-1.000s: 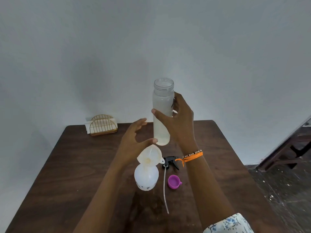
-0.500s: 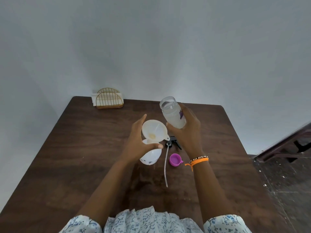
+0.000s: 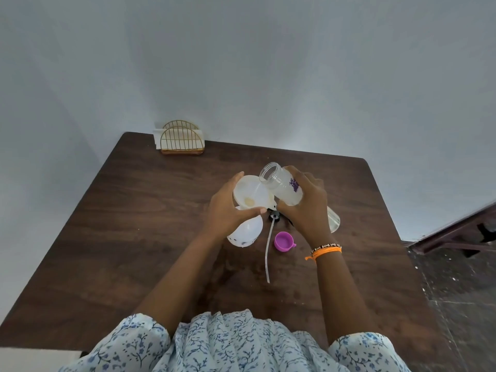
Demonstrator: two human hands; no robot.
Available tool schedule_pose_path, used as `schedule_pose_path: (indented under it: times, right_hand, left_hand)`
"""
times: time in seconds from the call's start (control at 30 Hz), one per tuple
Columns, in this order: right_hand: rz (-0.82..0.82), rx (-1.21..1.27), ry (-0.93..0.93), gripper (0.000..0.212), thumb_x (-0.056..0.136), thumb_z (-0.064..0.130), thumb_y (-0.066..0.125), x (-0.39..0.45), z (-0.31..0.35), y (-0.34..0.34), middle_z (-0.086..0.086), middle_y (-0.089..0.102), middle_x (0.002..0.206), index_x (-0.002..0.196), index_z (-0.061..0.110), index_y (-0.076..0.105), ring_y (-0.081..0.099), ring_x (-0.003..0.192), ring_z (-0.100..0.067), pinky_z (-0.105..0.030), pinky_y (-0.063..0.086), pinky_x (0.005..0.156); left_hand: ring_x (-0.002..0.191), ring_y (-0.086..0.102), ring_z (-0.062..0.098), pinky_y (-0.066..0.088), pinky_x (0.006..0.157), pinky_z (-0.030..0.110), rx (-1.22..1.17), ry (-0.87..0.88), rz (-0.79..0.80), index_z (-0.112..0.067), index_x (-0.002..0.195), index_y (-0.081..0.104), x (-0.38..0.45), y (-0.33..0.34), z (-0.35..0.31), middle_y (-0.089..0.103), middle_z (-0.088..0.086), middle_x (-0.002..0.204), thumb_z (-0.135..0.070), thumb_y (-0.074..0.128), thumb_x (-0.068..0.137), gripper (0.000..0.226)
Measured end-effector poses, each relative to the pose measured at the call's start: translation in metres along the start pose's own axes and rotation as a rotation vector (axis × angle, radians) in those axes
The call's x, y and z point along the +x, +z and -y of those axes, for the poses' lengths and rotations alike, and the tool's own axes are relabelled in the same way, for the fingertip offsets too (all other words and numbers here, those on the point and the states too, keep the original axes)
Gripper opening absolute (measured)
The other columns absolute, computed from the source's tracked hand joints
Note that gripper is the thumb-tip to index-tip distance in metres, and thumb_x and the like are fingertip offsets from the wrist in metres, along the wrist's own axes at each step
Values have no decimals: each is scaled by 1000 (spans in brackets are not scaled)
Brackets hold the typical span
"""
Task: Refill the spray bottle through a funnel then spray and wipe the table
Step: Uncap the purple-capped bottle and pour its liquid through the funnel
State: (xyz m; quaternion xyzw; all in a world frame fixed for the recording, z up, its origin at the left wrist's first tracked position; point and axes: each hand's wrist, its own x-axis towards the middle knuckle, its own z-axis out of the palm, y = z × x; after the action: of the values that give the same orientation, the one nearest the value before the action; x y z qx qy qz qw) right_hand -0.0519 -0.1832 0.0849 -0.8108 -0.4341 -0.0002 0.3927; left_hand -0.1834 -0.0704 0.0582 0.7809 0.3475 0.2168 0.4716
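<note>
A white spray bottle stands on the dark wooden table with a white funnel seated in its neck. My left hand grips the bottle's neck and the funnel's rim. My right hand holds a clear refill bottle of cloudy liquid, tilted with its open mouth over the funnel's right rim. No liquid stream is visible. The black spray head with its long dip tube lies on the table between my hands. A purple cap rests beside the tube.
A gold wire napkin holder with white napkins stands at the table's far left corner against the wall. The table's right edge borders a dark speckled floor, where a dark wooden frame sits.
My right hand lowered the refill bottle from upright and high to tilted over the funnel. My left hand closed around the spray bottle's neck. The camera tipped downward.
</note>
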Motion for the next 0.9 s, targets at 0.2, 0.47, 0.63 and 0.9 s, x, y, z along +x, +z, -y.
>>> schedule_pose_path:
  times: [0.2, 0.47, 0.63, 0.9]
  right_hand:
    - [5, -67, -24, 64, 63, 17, 81, 2, -3, 3, -4, 63, 109, 122, 19, 56, 46, 99, -21, -41, 45, 83]
    - [17, -159, -46, 64, 66, 14, 79, 1, -3, 4, -4, 61, 115, 124, 22, 55, 46, 106, -25, -44, 38, 88]
    - [29, -173, -44, 64, 66, 11, 78, 2, -3, 4, -3, 60, 116, 124, 21, 55, 44, 107, -25, -41, 34, 89]
    - [28, -220, -40, 65, 66, 7, 78, 2, 0, 3, -3, 60, 118, 124, 22, 54, 43, 110, -26, -41, 30, 92]
  left_hand:
    - [128, 42, 13, 36, 97, 25, 11, -4, -25, -27, 141, 37, 2, -1, 3, 42, -6, 145, -46, 81, 62, 92]
    - [127, 44, 13, 37, 96, 26, -10, -22, -43, -29, 139, 38, 2, 0, 6, 45, -6, 143, -45, 82, 60, 92]
    - [124, 46, 14, 41, 99, 31, -4, -14, -37, -29, 138, 40, 3, -1, 6, 48, -6, 140, -47, 82, 59, 91]
    - [123, 46, 12, 41, 99, 30, 0, -7, -43, -27, 138, 41, 3, -1, 4, 49, -4, 140, -45, 83, 59, 91]
